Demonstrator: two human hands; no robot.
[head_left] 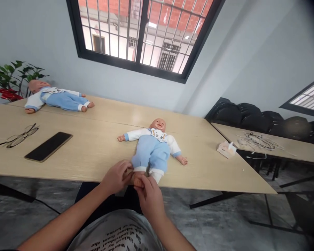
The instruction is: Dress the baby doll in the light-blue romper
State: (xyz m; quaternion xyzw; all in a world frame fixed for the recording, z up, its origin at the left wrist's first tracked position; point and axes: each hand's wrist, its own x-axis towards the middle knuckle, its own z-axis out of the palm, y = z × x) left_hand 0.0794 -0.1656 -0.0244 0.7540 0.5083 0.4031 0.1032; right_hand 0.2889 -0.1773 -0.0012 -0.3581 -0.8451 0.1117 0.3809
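The doll (153,148) lies on its back at the near edge of the table (99,146), head far, feet near, arms out to both sides. It wears a blue suit with white sleeves. Both hands are close together at its feet. The left hand (117,176) has its fingers curled around the foot on the left side. The right hand (148,193) pinches the same foot from below with its fingertips. The doll's other leg, in a white cuff, lies just beside the right hand.

The table is long, made of light wood, and stands on a grey floor. The wall is pale blue. A big window with bars (143,35) is in the far wall.

There are two dolls. The second doll (55,98) lies on its back at the far left of the table, dressed the same way. There is one dark phone (48,146), lying flat on the left, and one pair of glasses (18,136) just left of it. A green plant with red parts (12,80) stands behind the far left corner.

On the right stands a second table (290,150) with a small tissue box (226,149) at its near corner and some white cables (256,141) on top. Black chairs (251,116) are stacked behind it.
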